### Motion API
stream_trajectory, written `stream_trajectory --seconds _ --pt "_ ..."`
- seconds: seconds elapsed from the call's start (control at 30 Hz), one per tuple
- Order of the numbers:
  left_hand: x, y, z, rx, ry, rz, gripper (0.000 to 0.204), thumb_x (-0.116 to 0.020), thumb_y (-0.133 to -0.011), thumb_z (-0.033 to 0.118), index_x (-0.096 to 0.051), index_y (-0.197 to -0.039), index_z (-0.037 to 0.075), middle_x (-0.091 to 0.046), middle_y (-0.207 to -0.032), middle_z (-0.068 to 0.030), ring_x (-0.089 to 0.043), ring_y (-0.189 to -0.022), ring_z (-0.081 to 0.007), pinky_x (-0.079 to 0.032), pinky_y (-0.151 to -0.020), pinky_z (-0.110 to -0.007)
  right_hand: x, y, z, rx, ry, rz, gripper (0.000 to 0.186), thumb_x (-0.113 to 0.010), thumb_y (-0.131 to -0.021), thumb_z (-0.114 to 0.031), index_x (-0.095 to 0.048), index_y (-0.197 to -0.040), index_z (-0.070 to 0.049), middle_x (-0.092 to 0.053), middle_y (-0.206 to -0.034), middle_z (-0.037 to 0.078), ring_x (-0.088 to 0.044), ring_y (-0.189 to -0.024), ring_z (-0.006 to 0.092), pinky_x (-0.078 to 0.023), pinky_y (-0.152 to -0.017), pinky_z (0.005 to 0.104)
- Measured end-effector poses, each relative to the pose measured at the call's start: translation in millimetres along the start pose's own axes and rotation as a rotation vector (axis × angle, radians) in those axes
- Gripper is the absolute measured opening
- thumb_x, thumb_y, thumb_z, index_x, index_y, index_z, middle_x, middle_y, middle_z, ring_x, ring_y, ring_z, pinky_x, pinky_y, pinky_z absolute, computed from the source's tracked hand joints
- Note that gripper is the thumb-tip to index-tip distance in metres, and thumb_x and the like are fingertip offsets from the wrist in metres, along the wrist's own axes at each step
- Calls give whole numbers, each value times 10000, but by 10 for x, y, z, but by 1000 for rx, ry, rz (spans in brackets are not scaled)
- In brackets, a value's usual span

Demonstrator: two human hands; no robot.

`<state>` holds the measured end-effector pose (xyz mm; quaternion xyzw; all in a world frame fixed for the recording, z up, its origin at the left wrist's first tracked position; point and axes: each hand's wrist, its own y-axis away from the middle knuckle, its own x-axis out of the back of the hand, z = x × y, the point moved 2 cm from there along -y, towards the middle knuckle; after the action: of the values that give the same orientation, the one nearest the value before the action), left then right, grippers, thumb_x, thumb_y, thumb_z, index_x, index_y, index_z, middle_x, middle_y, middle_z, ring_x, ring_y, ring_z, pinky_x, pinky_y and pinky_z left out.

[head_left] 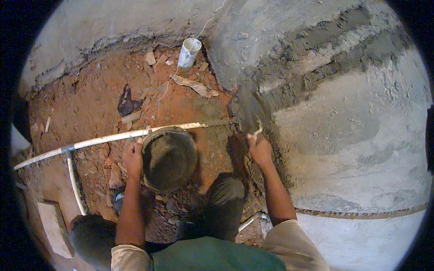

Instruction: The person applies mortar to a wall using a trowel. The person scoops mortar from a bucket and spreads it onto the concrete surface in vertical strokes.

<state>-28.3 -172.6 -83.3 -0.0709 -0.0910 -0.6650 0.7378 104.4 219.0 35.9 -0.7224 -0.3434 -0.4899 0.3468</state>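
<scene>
A dark round pan (168,160) with grey mortar inside is in front of me, and my left hand (133,156) is closed on its left rim. My right hand (258,149) grips a trowel by its pale handle (257,132). The trowel's dark blade (251,106) is against wet grey mortar at the wall's inner corner, where rough mortar bands (316,67) run up to the right.
A white pipe (108,137) with a branch (73,180) crosses the red rubble floor (77,108). A white pipe stub (190,53) with a thin wire stands by the back wall (113,22). A board (54,228) lies at lower left.
</scene>
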Motion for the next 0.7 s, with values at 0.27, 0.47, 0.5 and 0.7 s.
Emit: stream_trajectory --seconds 0.27,0.47,0.5,0.7 --pt "32 23 64 -84 17 20 393 -603 -843 262 -423 -573 40 -362 -554 37 -312 -549 -79 -269 -502 -272 2 -7 72 -80 -52 134 373 -505 -867 -344 -588 -906 18 -612 -768 232 -589 -731 425 -467 -621 446" --pt "17 12 40 -35 -94 12 366 -597 -847 235 -455 -592 14 -394 -559 2 -351 -558 -97 -301 -523 -276 372 456 -108 -192 -73 153 380 -514 -865 -330 -567 -983 27 -610 -795 251 -591 -743 419 -472 -638 452" --pt "29 25 115 -42 -87 14 366 -594 -849 231 -453 -595 9 -394 -562 -4 -354 -563 -102 -304 -527 -280 392 449 -116 -161 -37 122 382 -512 -866 -331 -566 -982 29 -608 -795 255 -589 -742 424 -471 -637 456" --pt "39 -21 -38 -77 -92 29 369 -590 -849 217 -443 -588 3 -394 -572 -12 -346 -568 -116 -295 -525 -302 786 111 -83 -94 24 52 424 -500 -865 -376 -563 -966 31 -600 -800 268 -580 -769 447 -462 -657 480"
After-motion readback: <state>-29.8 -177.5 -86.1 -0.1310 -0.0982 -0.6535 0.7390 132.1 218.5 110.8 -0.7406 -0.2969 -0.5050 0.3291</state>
